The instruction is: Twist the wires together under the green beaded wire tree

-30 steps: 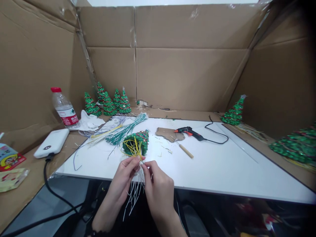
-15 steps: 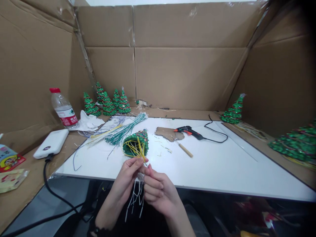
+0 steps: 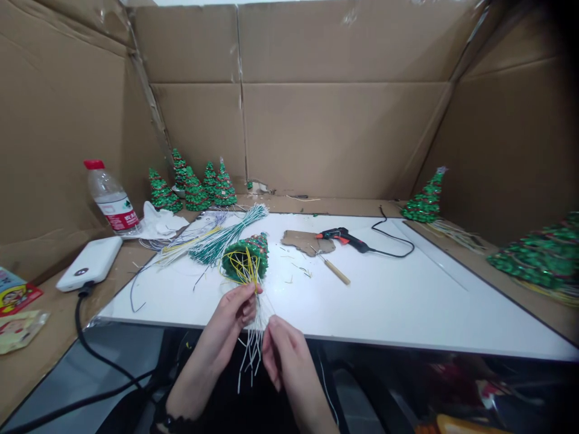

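A small green Christmas tree (image 3: pixel 261 248) lies on its side on the white table, its hollow base facing me. Yellow wires (image 3: pixel 244 263) come out of that base and gather into a bundle. My left hand (image 3: pixel 235 307) pinches the bundle just in front of the tree. Below the pinch, the white wire ends (image 3: pixel 254 355) fan out and hang past the table edge. Close by on the right, my right hand (image 3: pixel 287 349) is closed, thumb against forefinger, on a thin pale wire. Part of this wire is hidden by the hand.
Bundles of green wires (image 3: pixel 226 238) lie behind the tree. Right of them are a cardboard scrap (image 3: pixel 301 241), a glue gun (image 3: pixel 344 237) and a wooden-handled tool (image 3: pixel 337 272). A bottle (image 3: pixel 113 202) and power bank (image 3: pixel 90 263) stand left; several finished trees (image 3: pixel 196 190) stand behind.
My right hand has moved down and away from the left hand, where they were together before. More of the white wire ends now show between them. The left hand keeps its pinch.
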Available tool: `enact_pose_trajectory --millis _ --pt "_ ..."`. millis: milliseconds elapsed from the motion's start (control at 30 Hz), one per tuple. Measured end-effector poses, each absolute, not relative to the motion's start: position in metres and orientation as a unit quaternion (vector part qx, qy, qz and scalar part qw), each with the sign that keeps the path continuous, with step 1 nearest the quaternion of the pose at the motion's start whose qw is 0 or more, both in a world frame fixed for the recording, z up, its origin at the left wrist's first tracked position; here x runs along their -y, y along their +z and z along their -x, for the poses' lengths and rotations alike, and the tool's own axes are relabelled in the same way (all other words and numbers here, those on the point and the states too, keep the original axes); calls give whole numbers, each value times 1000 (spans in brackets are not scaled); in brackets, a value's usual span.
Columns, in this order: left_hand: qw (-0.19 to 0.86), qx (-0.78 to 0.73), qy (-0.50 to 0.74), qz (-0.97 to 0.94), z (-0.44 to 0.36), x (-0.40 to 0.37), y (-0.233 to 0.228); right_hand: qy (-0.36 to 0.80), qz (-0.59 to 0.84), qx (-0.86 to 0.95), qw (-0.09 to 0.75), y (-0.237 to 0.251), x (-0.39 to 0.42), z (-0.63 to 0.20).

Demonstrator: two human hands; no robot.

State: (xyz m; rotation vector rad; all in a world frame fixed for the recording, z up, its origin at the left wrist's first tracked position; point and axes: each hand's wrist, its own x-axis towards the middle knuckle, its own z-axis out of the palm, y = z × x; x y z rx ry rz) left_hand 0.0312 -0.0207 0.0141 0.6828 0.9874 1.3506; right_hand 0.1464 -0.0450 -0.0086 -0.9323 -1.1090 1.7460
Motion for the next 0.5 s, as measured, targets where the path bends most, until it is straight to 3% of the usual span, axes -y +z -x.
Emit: enact_pose_trajectory --millis 133,500 --pt "574 -465 586 -333 -29 25 19 447 492 576 475 -17 48 -150" --pt "499 -531 544 -416 -11 40 22 389 541 606 434 -31 55 -178"
